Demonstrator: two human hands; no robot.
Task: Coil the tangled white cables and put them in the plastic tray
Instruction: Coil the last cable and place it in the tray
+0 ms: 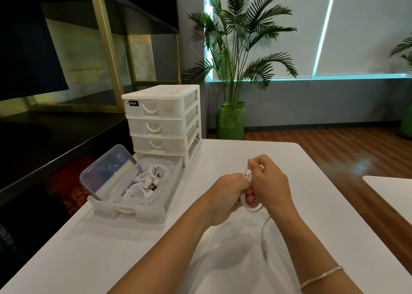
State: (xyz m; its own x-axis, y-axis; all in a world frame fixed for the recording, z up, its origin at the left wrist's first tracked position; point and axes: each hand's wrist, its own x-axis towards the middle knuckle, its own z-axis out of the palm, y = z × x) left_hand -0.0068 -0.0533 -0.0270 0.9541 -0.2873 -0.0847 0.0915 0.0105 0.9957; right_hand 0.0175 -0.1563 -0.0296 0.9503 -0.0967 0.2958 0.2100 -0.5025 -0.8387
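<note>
Head view, looking down at your two hands over the white table [223, 260].

Fingers first: your left hand [227, 195] is clenched around a small bundle of white cable [250, 205], loops showing between the knuckles and curling out below the fist. Your right hand [268, 182] touches the left, fingertips pinched on a strand at the top of the bundle; the strand rises to the pinch and drops back into the loops. So both hands grip the same cable.

Below the hands: a loose tail [264, 233] hangs from the coil and trails toward you, ending in a metal plug [265, 254] that seems to rest on the table. Its long axis runs roughly straight from the coil to your body.

Judgement: the coil is nearly wound, with that tail left to take up. The right hand looks placed to draw it in while the left holds the loops.

Outward, left: the clear plastic tray [153, 201] sits in the pulled-out bottom drawer [142, 213] of the white drawer unit [165, 117]. Its lid [107, 171] leans open at the far left side. Coiled white cables [145, 182] with USB plugs already lie inside.

Key relation: the tray lies left of the hands and slightly further from you, well apart from the coil. Your left hand is the nearer one, and it holds the bundle.

Minor risk: loops may spring loose on release.
</note>
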